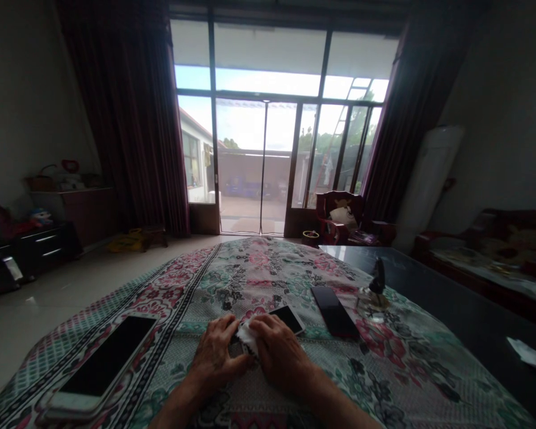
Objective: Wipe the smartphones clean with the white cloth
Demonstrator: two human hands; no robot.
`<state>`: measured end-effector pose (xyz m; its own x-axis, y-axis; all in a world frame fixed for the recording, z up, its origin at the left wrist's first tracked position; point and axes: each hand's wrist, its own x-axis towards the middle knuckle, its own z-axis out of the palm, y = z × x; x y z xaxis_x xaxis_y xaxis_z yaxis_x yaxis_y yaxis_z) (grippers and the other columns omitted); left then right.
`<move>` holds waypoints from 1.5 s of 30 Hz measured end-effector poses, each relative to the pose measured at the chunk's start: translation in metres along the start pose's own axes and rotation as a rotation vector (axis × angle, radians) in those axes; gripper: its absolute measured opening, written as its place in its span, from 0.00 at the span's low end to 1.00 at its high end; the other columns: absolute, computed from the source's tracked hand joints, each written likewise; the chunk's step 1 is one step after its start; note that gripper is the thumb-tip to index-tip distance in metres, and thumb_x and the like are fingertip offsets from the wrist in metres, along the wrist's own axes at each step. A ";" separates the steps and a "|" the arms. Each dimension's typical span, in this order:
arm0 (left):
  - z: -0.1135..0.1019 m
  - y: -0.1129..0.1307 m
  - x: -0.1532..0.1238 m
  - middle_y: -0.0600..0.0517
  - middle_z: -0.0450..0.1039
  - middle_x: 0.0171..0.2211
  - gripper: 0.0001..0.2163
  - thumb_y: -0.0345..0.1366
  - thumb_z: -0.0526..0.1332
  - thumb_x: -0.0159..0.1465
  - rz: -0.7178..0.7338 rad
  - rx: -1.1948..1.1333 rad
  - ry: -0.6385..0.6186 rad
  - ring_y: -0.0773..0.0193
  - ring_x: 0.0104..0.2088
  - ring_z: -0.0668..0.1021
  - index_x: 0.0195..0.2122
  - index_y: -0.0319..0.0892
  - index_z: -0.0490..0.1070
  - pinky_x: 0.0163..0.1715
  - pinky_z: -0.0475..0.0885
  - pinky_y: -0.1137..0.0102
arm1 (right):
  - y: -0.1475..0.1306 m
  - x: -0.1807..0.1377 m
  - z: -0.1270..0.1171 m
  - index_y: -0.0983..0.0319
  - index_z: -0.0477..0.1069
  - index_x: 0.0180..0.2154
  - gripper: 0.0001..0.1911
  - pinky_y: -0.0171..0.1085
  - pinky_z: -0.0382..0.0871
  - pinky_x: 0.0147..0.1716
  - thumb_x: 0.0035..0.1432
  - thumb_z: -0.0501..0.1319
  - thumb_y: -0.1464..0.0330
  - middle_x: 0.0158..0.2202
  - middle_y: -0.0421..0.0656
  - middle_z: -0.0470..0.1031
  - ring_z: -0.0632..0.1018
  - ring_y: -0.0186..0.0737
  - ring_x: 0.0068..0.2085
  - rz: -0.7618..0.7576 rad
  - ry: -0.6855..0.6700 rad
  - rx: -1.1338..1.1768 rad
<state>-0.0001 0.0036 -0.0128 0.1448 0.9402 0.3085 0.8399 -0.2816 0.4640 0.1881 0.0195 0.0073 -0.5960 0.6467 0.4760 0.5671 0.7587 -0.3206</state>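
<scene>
My left hand [217,351] and my right hand [279,351] rest close together on a floral cloth [259,268] over a table. Both pinch a small white wipe or cloth [248,338] between their fingers. My right hand also lies over the near end of a white-edged phone [290,317] with a dark screen. A dark phone [335,311] lies just right of it, face up. A large white phone or tablet [105,363] lies at the near left of the cloth.
A small glass bottle with a dark top [375,292] stands at the cloth's right edge. Bare dark tabletop [451,310] extends right, with a crumpled white scrap [529,354]. Beyond are glass doors, dark red curtains, an armchair and a sofa.
</scene>
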 end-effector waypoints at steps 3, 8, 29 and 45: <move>0.001 -0.001 0.000 0.43 0.68 0.57 0.28 0.44 0.67 0.49 -0.002 0.003 0.016 0.46 0.56 0.68 0.52 0.40 0.71 0.56 0.64 0.58 | 0.001 0.000 -0.005 0.59 0.69 0.44 0.11 0.43 0.61 0.53 0.60 0.54 0.73 0.52 0.45 0.70 0.69 0.44 0.51 -0.048 -0.034 -0.045; 0.002 -0.001 0.000 0.42 0.68 0.56 0.29 0.43 0.67 0.49 0.002 0.002 0.028 0.46 0.56 0.69 0.52 0.39 0.71 0.56 0.64 0.57 | 0.002 0.001 -0.009 0.58 0.70 0.44 0.11 0.44 0.57 0.57 0.60 0.54 0.72 0.53 0.44 0.70 0.68 0.43 0.54 -0.101 -0.112 -0.068; 0.006 -0.003 0.000 0.43 0.69 0.56 0.28 0.45 0.68 0.48 -0.002 0.042 0.078 0.45 0.58 0.67 0.51 0.43 0.72 0.58 0.61 0.53 | 0.003 -0.001 -0.007 0.58 0.65 0.51 0.18 0.43 0.54 0.60 0.59 0.53 0.74 0.61 0.44 0.64 0.62 0.44 0.61 -0.067 -0.203 -0.041; 0.003 -0.001 0.001 0.41 0.67 0.58 0.31 0.48 0.68 0.48 -0.031 0.040 0.020 0.44 0.60 0.64 0.53 0.41 0.71 0.59 0.59 0.52 | -0.007 -0.002 -0.014 0.59 0.71 0.39 0.09 0.42 0.61 0.47 0.58 0.54 0.71 0.45 0.45 0.71 0.70 0.43 0.45 0.019 -0.068 -0.181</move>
<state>0.0004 0.0052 -0.0155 0.1083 0.9442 0.3110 0.8640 -0.2442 0.4404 0.1927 0.0118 0.0203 -0.6180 0.6693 0.4125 0.6679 0.7237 -0.1737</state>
